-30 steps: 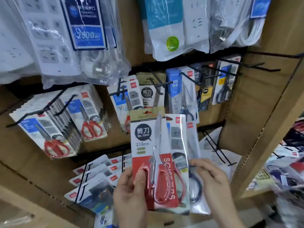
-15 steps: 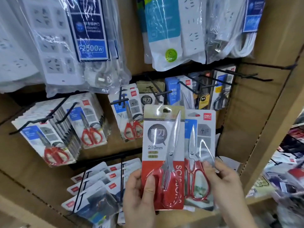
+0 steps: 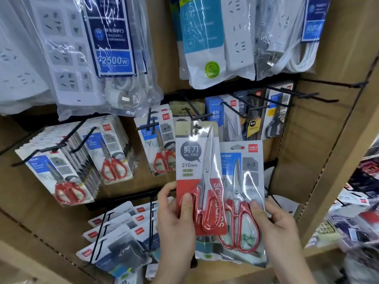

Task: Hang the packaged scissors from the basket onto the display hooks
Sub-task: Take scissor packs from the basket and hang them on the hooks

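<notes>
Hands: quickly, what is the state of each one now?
Left hand: holding the 210 mm scissors pack.
Right hand: holding the blue-label scissors pack.

The 210mm pack [image 3: 189, 167] is grey above and red below. Right of it, a white-and-blue pack [image 3: 246, 181] shows red handles.

1. The 210 mm scissors pack [image 3: 192, 160] in the left hand [image 3: 176, 228] is now higher, its hang hole up at a black hook [image 3: 196, 116].
2. The right hand [image 3: 276, 228] now holds the Deli scissors pack [image 3: 244, 181] beside it, no longer behind.
</notes>
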A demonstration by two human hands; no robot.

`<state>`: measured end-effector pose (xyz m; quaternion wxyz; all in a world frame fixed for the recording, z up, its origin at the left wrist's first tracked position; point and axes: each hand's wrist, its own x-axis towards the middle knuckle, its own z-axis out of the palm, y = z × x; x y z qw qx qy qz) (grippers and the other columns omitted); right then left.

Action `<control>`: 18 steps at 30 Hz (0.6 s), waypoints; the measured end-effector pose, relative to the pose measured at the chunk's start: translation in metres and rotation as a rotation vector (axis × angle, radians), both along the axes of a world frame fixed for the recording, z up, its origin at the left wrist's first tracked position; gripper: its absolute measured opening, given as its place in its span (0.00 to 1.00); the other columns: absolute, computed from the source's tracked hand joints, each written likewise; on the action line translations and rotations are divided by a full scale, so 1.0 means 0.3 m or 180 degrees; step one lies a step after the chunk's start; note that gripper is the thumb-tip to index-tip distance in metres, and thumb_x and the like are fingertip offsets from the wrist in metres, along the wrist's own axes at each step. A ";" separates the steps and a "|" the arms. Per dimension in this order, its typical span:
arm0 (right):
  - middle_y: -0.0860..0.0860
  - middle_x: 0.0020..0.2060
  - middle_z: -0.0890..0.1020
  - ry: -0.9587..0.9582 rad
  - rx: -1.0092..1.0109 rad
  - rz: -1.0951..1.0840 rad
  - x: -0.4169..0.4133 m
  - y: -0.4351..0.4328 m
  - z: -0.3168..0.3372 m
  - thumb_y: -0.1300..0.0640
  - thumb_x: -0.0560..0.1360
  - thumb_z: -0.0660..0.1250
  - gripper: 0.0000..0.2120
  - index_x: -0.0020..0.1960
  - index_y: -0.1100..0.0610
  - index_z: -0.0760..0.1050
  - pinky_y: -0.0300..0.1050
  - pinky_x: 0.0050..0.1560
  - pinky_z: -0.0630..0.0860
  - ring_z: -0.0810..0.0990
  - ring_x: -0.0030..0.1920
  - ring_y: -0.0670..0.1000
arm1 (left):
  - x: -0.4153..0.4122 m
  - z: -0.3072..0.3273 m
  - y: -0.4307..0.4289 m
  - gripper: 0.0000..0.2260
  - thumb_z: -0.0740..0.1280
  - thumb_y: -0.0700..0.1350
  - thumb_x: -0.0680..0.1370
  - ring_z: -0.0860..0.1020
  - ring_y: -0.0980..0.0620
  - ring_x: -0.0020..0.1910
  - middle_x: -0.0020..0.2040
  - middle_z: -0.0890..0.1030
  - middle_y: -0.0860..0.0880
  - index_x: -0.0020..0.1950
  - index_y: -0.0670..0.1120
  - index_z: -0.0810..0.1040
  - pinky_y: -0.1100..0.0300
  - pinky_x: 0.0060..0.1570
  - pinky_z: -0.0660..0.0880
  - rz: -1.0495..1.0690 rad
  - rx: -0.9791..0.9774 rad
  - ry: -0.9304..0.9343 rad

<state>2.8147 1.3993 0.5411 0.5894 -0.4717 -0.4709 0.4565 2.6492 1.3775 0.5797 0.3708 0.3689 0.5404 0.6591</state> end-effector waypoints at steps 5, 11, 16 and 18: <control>0.60 0.40 0.83 -0.0041 0.0007 -0.0007 0.005 0.018 -0.003 0.40 0.74 0.69 0.17 0.42 0.55 0.82 0.46 0.44 0.78 0.83 0.41 0.56 | -0.038 -0.019 0.128 0.15 0.60 0.51 0.82 0.80 0.49 0.59 0.61 0.80 0.56 0.63 0.69 0.74 0.43 0.57 0.79 0.0097 0.0084 0.0667; 0.57 0.37 0.81 0.0029 -0.0050 -0.0034 -0.023 0.036 -0.006 0.58 0.79 0.65 0.14 0.36 0.56 0.82 0.33 0.35 0.74 0.79 0.34 0.45 | -0.076 0.001 0.307 0.16 0.58 0.47 0.84 0.81 0.47 0.53 0.60 0.82 0.48 0.71 0.57 0.73 0.48 0.58 0.78 0.0235 -0.0227 0.1431; 0.58 0.42 0.84 0.0039 -0.0186 0.0076 -0.038 0.045 0.003 0.54 0.79 0.65 0.11 0.42 0.50 0.84 0.44 0.41 0.77 0.85 0.42 0.54 | -0.083 0.047 0.425 0.20 0.55 0.43 0.85 0.76 0.52 0.35 0.42 0.79 0.55 0.76 0.55 0.66 0.57 0.37 0.75 -0.0007 -0.0441 0.1843; 0.58 0.42 0.84 0.0043 -0.0232 0.0052 -0.035 0.051 0.011 0.53 0.80 0.64 0.12 0.41 0.52 0.83 0.43 0.39 0.77 0.85 0.42 0.55 | -0.092 0.058 0.456 0.21 0.54 0.42 0.85 0.80 0.49 0.40 0.47 0.77 0.61 0.77 0.56 0.63 0.53 0.41 0.80 -0.0152 -0.0512 0.1957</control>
